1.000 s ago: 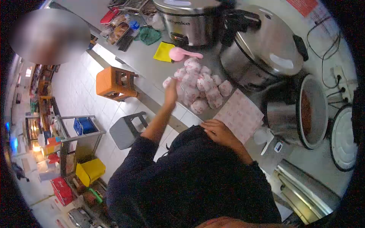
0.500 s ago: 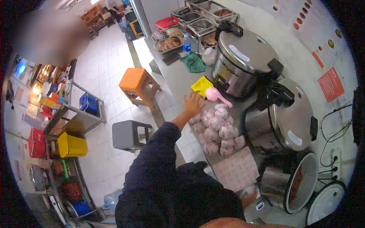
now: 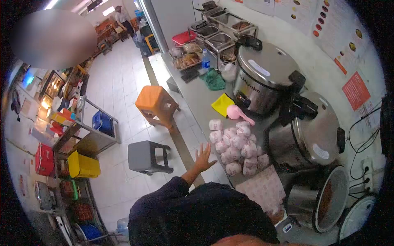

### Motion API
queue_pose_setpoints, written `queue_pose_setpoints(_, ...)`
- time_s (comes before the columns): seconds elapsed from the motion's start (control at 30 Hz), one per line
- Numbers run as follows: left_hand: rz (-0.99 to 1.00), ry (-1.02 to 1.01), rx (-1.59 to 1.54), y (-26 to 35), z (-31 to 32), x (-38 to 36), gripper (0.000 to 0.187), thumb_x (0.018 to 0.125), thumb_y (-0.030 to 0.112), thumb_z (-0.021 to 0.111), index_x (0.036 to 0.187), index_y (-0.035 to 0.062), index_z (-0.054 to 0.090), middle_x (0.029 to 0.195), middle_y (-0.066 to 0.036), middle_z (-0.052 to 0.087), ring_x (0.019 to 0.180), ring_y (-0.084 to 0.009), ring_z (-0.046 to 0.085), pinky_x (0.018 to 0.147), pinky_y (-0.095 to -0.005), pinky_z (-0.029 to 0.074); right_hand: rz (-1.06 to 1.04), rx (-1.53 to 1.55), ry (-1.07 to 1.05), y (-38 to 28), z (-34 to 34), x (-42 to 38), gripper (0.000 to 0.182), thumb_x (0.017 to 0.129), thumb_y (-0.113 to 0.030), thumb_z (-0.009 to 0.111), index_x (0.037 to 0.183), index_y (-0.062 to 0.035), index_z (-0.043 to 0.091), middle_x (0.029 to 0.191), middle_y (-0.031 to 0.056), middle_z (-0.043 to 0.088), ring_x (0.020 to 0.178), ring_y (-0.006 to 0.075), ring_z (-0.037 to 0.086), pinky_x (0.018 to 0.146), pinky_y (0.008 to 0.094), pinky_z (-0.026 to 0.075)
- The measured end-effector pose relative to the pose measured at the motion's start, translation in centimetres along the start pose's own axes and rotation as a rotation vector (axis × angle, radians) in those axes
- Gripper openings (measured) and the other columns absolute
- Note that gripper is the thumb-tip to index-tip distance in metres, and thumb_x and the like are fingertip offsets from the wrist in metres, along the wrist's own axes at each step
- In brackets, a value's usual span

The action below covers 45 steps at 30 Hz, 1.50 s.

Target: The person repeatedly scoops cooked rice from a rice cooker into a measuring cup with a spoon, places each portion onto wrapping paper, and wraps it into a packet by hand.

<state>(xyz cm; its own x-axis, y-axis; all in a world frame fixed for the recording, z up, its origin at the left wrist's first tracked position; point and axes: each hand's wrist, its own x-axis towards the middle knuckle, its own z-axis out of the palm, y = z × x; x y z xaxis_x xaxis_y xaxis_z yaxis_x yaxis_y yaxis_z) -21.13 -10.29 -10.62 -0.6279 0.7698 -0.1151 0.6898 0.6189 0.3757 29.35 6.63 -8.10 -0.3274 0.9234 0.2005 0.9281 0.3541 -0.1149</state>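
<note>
My left hand (image 3: 203,159) is open and empty, fingers spread, just left of a pile of wrapped round bundles (image 3: 237,142) on the metal counter. One white wrapped bundle (image 3: 216,125) sits at the pile's upper left corner. Below the pile lie printed paper sheets (image 3: 262,186). My right hand (image 3: 276,216) shows only in part at their lower edge, its fingers hidden. Above the pile, a pink scoop (image 3: 239,113) lies against a yellow cloth (image 3: 222,104).
Two lidded steel cookers (image 3: 266,69) stand along the wall, with an open pot (image 3: 328,199) nearer me. A green cloth (image 3: 213,79), a bottle (image 3: 205,59) and food trays (image 3: 186,61) are farther up the counter. Orange (image 3: 154,100) and grey (image 3: 145,156) stools stand left. A person (image 3: 122,19) is far off.
My left hand has drawn back from the pile's upper left corner, where a white wrapped bundle now shows fully. The view has shifted, and a distant person has come into sight.
</note>
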Motion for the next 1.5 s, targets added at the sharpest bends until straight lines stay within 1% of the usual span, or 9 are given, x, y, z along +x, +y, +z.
queue_pose_setpoints(0.5, 0.005, -0.119, -0.030, 2.6, 0.5, 3.2, 0.117, 0.071, 0.045, 0.080, 0.147, -0.0117, 0.013, 0.156, -0.031, 0.010, 0.147, -0.0441, 0.006, 0.114, -0.0615, 0.019, -0.199, -0.048, -0.066, -1.4, 4.2, 3.4, 0.023, 0.093, -0.028, 0.049, 0.089, -0.0089, 0.063, 0.091, 0.0100, 0.060, 0.087, 0.0272, 0.061, 0.077, 0.0440, 0.049)
queue_pose_setpoints(0.77, 0.009, -0.088, 0.014, 0.5, 2.9, 2.1, 0.130, 0.065, 0.048, 0.084, 0.151, -0.0043, 0.001, 0.158, -0.028, -0.001, 0.147, -0.0429, 0.004, 0.113, -0.0620, 0.019, -0.253, 0.002, 0.004, -3.9, 4.9, 4.2, 0.024, 0.091, -0.029, 0.057, 0.082, -0.0069, 0.062, 0.080, 0.0130, 0.062, 0.075, 0.0293, 0.063, 0.066, 0.0439, 0.050)
queue_pose_setpoints(1.0, -0.069, -0.293, 0.054, 3.1, -0.5, 1.5, 0.118, 0.077, 0.055, 0.072, 0.151, -0.0049, 0.002, 0.157, -0.029, -0.003, 0.148, -0.0415, 0.004, 0.113, -0.0619, 0.019, -0.458, -0.104, 0.259, -0.3, 6.5, 2.5, 0.030, 0.088, -0.030, 0.068, 0.076, -0.0029, 0.061, 0.073, 0.0190, 0.063, 0.065, 0.0341, 0.062, 0.055, 0.0451, 0.049)
queue_pose_setpoints(1.03, -0.085, -0.314, 0.107, 2.7, -0.6, 3.2, 0.116, 0.079, 0.056, 0.070, 0.151, -0.0050, 0.002, 0.157, -0.029, -0.003, 0.148, -0.0416, 0.005, 0.113, -0.0620, 0.019, -0.376, -0.114, 0.437, -0.8, 9.3, 3.0, 0.031, 0.088, -0.031, 0.068, 0.078, -0.0021, 0.062, 0.076, 0.0194, 0.065, 0.068, 0.0344, 0.064, 0.057, 0.0463, 0.050)
queue_pose_setpoints(1.13, -0.028, -0.184, 0.114, 1.7, 0.2, 3.1, 0.108, 0.084, 0.053, 0.066, 0.151, -0.0033, 0.004, 0.158, -0.027, 0.000, 0.149, -0.0376, 0.006, 0.111, -0.0657, 0.019, -0.227, -0.041, 0.048, -3.1, 4.3, 2.8, 0.029, 0.091, -0.030, 0.063, 0.084, -0.0018, 0.063, 0.085, 0.0178, 0.066, 0.077, 0.0338, 0.064, 0.065, 0.0447, 0.051)
queue_pose_setpoints(1.3, -0.052, -0.148, 0.119, 2.6, 0.0, 2.3, 0.105, 0.084, 0.052, 0.066, 0.151, -0.0036, 0.007, 0.159, -0.026, 0.003, 0.147, -0.0375, 0.014, 0.110, -0.0651, 0.022, -0.051, -0.086, -0.190, -5.3, 2.2, 4.2, 0.032, 0.092, -0.030, 0.062, 0.087, 0.0015, 0.067, 0.087, 0.0174, 0.069, 0.080, 0.0347, 0.067, 0.071, 0.0431, 0.054)
queue_pose_setpoints(1.33, -0.088, -0.228, 0.120, 3.5, -1.5, 2.5, 0.105, 0.083, 0.051, 0.067, 0.151, -0.0047, 0.009, 0.158, -0.027, 0.004, 0.147, -0.0381, 0.013, 0.112, -0.0618, 0.023, -0.272, -0.071, 0.239, -2.4, 7.0, 2.9, 0.029, 0.091, -0.028, 0.063, 0.088, 0.0014, 0.067, 0.086, 0.0185, 0.069, 0.080, 0.0355, 0.067, 0.071, 0.0428, 0.054)
queue_pose_setpoints(1.43, -0.035, -0.184, 0.108, 2.7, -0.5, 2.4, 0.107, 0.082, 0.050, 0.068, 0.151, -0.0052, 0.008, 0.158, -0.027, 0.002, 0.148, -0.0381, 0.010, 0.113, -0.0601, 0.023, -0.200, 0.037, 0.032, -4.9, 2.5, 4.1, 0.029, 0.091, -0.027, 0.063, 0.084, 0.0011, 0.064, 0.087, 0.0193, 0.069, 0.080, 0.0354, 0.068, 0.071, 0.0428, 0.054)
queue_pose_setpoints(1.5, -0.004, -0.208, 0.105, 2.2, 0.5, 1.2, 0.111, 0.081, 0.050, 0.070, 0.151, -0.0063, 0.004, 0.158, -0.029, -0.001, 0.148, -0.0397, 0.007, 0.114, -0.0581, 0.022, -0.294, -0.005, 0.129, -4.4, 1.7, 3.1, 0.028, 0.092, -0.025, 0.060, 0.082, 0.0002, 0.062, 0.083, 0.0197, 0.066, 0.074, 0.0375, 0.065, 0.069, 0.0457, 0.052)
